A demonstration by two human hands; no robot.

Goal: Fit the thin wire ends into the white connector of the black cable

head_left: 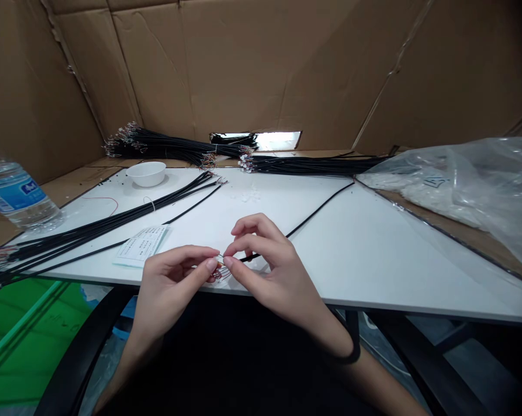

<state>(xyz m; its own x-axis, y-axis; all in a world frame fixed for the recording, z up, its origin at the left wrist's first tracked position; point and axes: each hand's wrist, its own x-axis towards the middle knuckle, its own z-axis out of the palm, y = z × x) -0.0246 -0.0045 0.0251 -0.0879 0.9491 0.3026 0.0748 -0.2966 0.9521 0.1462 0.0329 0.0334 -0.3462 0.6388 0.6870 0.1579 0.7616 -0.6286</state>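
Near the table's front edge, my left hand (180, 274) and my right hand (261, 257) meet fingertip to fingertip. Both pinch at the thin coloured wires (221, 273) that fan out from the end of a black cable (319, 209). The cable runs from under my right hand back to the far right of the white table. Fingertips hide the exact spot being gripped, so which single wire each hand holds is hard to see. Left of my hands lies a printed paper label (142, 245).
Bundles of black cables lie at the back left (169, 145) and back right (304, 165); more loose cables (113, 222) cross the left side. A white bowl (147, 174), a water bottle (20, 193) and a clear plastic bag (473, 179) stand around. Cardboard walls (252, 69) enclose the table.
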